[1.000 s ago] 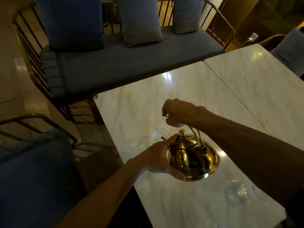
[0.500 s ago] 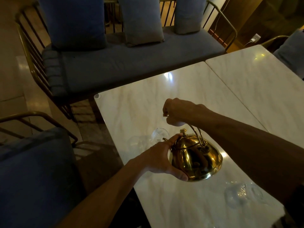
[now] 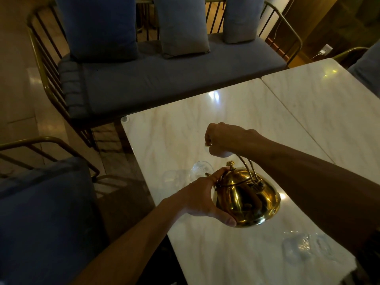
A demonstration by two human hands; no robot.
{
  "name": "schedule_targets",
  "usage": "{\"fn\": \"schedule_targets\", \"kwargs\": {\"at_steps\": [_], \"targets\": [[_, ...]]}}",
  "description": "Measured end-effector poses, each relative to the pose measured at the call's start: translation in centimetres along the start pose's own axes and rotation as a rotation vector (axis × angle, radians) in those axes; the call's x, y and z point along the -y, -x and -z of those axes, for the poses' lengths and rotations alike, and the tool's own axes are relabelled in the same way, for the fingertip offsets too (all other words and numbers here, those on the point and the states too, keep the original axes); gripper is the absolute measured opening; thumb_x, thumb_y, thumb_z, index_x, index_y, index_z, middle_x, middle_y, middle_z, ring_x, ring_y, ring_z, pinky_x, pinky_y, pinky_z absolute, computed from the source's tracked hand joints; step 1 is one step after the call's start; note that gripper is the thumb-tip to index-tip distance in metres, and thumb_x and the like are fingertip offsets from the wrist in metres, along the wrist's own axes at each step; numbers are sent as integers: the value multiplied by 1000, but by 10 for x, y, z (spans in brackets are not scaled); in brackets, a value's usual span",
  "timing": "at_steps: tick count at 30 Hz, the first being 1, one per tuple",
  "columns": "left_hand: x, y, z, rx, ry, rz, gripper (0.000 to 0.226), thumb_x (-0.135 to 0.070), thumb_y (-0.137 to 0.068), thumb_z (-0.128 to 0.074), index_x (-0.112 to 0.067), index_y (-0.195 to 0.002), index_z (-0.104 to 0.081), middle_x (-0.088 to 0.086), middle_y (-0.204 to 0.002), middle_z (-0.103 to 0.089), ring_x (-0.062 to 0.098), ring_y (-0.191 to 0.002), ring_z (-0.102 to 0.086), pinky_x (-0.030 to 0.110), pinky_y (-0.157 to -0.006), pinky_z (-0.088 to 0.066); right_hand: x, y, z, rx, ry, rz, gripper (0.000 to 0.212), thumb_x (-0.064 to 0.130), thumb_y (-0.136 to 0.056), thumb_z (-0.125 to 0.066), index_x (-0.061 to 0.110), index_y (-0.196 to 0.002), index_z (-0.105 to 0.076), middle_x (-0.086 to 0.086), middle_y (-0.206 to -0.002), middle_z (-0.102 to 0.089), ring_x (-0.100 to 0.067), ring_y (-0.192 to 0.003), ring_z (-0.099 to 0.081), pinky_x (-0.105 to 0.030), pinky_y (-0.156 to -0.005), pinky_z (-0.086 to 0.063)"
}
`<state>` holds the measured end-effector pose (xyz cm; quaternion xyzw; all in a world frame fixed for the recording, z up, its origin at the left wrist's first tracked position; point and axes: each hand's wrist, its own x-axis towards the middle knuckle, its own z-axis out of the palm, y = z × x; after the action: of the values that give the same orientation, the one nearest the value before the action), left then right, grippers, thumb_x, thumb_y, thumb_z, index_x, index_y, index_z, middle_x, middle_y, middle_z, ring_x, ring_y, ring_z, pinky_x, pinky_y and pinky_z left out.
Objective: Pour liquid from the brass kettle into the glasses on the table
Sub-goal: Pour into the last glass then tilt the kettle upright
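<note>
— Barely anything has shifted since a second ago: the rounded, polished brass kettle (image 3: 247, 199) sits a touch further right, and both hands hold it as before.

— Where is the kettle now?

— Held above the white marble-patterned bench (image 3: 174, 136), tipped toward its spout end, which points away to the left. I cannot see any liquid leaving it.

— And the right hand?

— The right hand (image 3: 225, 138) is clenched around the top of the kettle's thin wire handle (image 3: 245, 166), straight above the lid knob.

— The left hand?

— The left hand (image 3: 202, 197) is grasping the kettle's body from the left side, thumb under the base rim and a fingertip laid on the lid (image 3: 234, 177) beside the knob.

— Which glass is nearest the kettle?

— A clear faceted drinking glass (image 3: 200, 168) stands on the bench just beyond the kettle's spout, partly hidden by the left hand. A second clear glass (image 3: 171, 177) is to the left of that one; it is faint and hard to make out.

— Anything on the near side of the kettle?

— A cluster of clear glasses (image 3: 304, 247) on the bench, nearer the camera and to the right of the kettle, well apart from it. Their number is hard to tell.

— And beyond the kettle?

— A grey-cushioned bench seat with a brass-coloured wire frame (image 3: 164, 79) runs along the far edge.
</note>
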<state>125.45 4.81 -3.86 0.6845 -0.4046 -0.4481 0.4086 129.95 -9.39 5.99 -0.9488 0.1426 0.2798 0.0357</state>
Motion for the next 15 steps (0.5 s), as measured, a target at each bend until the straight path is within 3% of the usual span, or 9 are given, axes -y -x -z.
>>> {"fn": "schedule_targets", "kwargs": {"at_steps": [4,7,10,13,15], "targets": [[0,0,1,2,-4,6,103,-40,-64,-92,-49,-142,-27,-26,-131,-46,-1,-124,-40,9,-95,-30,-1,-1,1,-1,-3,-2,37,14,-87,-63,7,-123,-56,-8,-106,-64,-20,-87,-64,-27,-77,-53],[-1,-1,3,4,-9,3,106,-41,-64,-92,-47,-145,-25,-20,-138,-47,2,-126,-40,20,-105,-35,0,-2,2,7,-3,-4,38,13,-87,-63,8,-123,-55,-8,-105,-63,-20,-84,-62,-27,-75,-53],[0,-1,3,4,-15,-1,103,-38,-66,-92,-45,-145,-27,-26,-130,-44,-2,-121,-38,6,-93,-30,0,-4,3,7,1,-1,38,14,-87,-63,8,-124,-54,-7,-106,-63,-19,-83,-60,-27,-73,-52],[1,-2,4,0,-20,-7,101,-39,-66,-92,-46,-144,-28,-27,-128,-44,-5,-119,-38,3,-88,-27,0,-4,4,10,-3,-3,38,14,-87,-62,9,-124,-55,-8,-108,-63,-19,-84,-59,-27,-77,-52],[3,-2,5,5,-17,-13,99,-38,-65,-92,-49,-141,-29,-34,-122,-45,-15,-111,-40,0,-86,-27,0,-4,3,4,-13,-6,37,14,-87,-63,9,-123,-55,-7,-108,-63,-20,-87,-62,-28,-78,-53]]}}
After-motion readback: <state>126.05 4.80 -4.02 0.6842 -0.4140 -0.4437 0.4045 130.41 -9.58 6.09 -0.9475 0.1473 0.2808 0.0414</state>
